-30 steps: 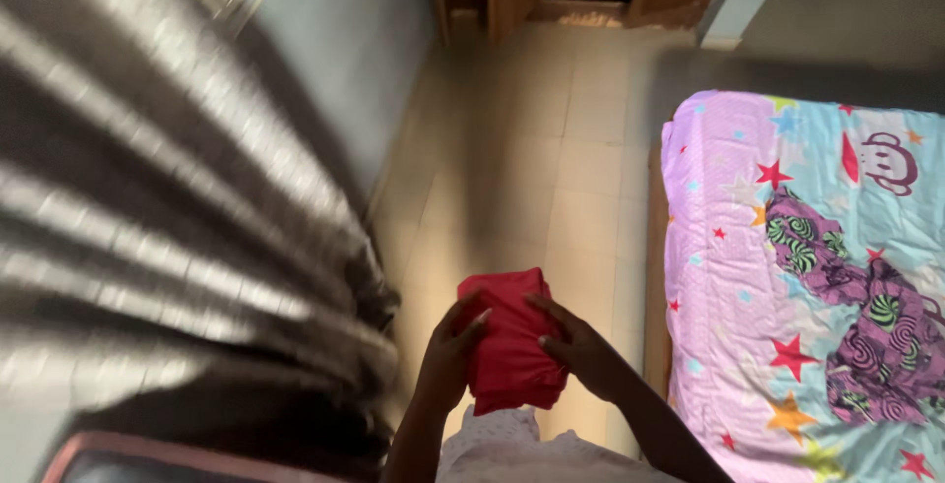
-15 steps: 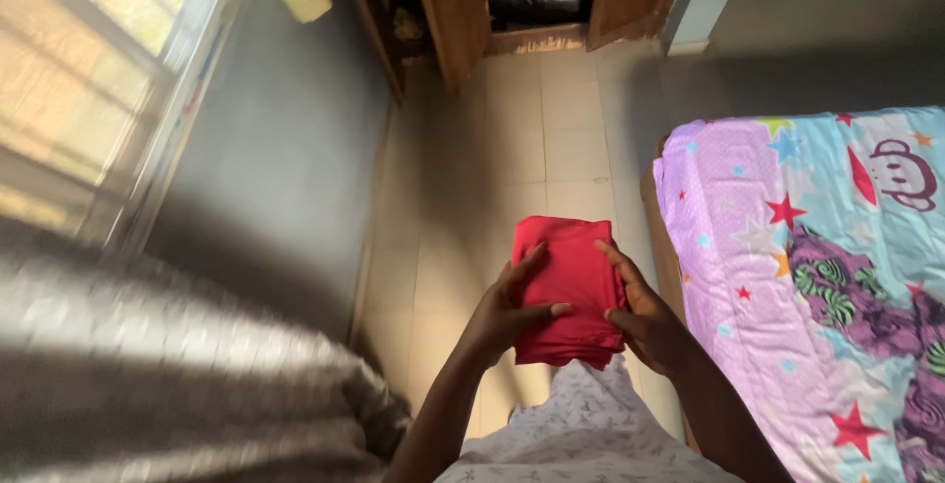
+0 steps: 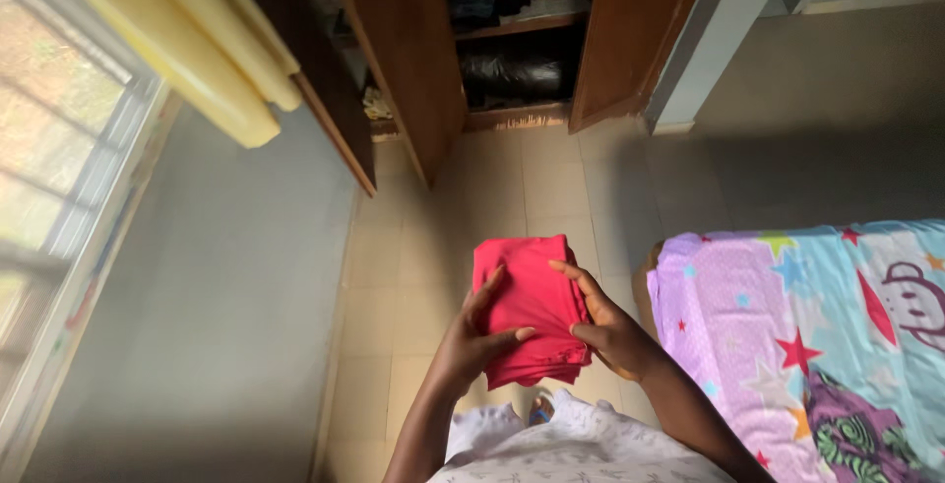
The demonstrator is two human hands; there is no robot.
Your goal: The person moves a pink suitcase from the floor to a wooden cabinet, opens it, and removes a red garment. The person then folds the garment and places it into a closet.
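Observation:
A folded red cloth (image 3: 527, 296) is held flat in front of me over the tiled floor. My left hand (image 3: 474, 340) grips its left edge, thumb lying across the top. My right hand (image 3: 605, 325) clasps the right edge, fingers spread over the fold. Both forearms reach up from the bottom of the view, above my pale patterned garment (image 3: 581, 444).
An open wooden wardrobe (image 3: 413, 69) stands ahead, with clothes on a shelf and a dark bag (image 3: 512, 74) below. A bed with a star-printed cover (image 3: 797, 325) lies at the right. A window (image 3: 59, 178) and a yellow curtain (image 3: 187, 60) are at the left.
The view has swung up from a grey curtain toward the wardrobe, which now fills the top. The red cloth has gone from bunched to neatly folded, still held in both hands.

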